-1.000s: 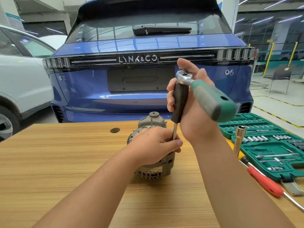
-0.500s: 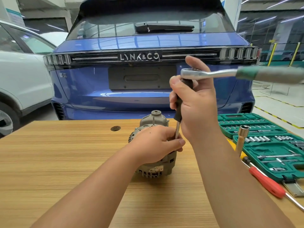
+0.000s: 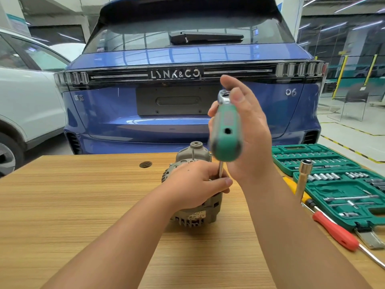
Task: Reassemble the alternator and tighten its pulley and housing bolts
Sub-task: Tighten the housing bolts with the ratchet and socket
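On table (image 3: pixel 62 205): one alternator (image 3: pixel 195 217), one ratchet (image 3: pixel 226 130), two hands

Blue car (image 3: pixel 187 113) behind wooden table (image 3: pixel 73 205), white car (image 3: pixel 27 105) alongside, garage ceiling strip lights (image 3: pixel 352 7).

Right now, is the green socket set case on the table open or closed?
Open. The green socket set case lies flat on the wooden table, and rows of sockets and bits show in its trays.
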Demonstrator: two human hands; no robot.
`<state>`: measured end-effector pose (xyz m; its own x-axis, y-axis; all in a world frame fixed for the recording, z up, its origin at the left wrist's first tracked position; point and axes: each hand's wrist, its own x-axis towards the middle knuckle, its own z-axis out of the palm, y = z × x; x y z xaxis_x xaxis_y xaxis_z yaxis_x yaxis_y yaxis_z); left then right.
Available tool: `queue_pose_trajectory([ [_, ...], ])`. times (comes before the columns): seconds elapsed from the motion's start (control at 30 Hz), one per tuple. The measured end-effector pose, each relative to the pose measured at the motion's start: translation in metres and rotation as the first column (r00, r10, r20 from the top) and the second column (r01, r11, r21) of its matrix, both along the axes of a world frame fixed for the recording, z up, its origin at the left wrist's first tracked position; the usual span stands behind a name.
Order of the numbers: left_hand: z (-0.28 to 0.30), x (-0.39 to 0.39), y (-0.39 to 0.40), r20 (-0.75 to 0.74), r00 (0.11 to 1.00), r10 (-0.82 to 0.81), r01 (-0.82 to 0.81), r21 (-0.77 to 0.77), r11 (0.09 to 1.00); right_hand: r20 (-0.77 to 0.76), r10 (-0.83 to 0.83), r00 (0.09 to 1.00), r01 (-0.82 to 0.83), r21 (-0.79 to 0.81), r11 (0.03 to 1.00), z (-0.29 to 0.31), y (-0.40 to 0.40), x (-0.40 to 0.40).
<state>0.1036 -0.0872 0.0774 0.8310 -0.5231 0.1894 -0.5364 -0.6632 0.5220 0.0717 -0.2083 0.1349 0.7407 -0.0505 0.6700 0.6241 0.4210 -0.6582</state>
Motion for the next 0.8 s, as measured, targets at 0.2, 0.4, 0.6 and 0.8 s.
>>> queue_pose_trajectory([
  [0.2,-0.001,-0.001,-0.001,0.027,0.999,-0.023,0.022,0.02,1.0,-0.145,-0.363,0.92,0.375,0.063,0.925,0.004,-0.002,0.009],
  [0.4,0.0,0.001,-0.002,0.014,1.0,-0.011,0.011,0.01,1.0,-0.009,-0.151,0.989,0.151,0.051,0.987,-0.001,-0.006,0.014],
  [0.6,0.0,0.0,-0.001,0.033,0.999,-0.013,0.013,0.005,1.0,0.157,-0.197,0.968,0.196,0.016,0.98,-0.006,-0.001,0.02],
  [0.8,0.0,0.0,-0.002,0.04,0.999,0.0,0.0,0.002,1.0,0.124,0.134,0.983,-0.141,0.052,0.989,-0.012,-0.013,0.021],
])
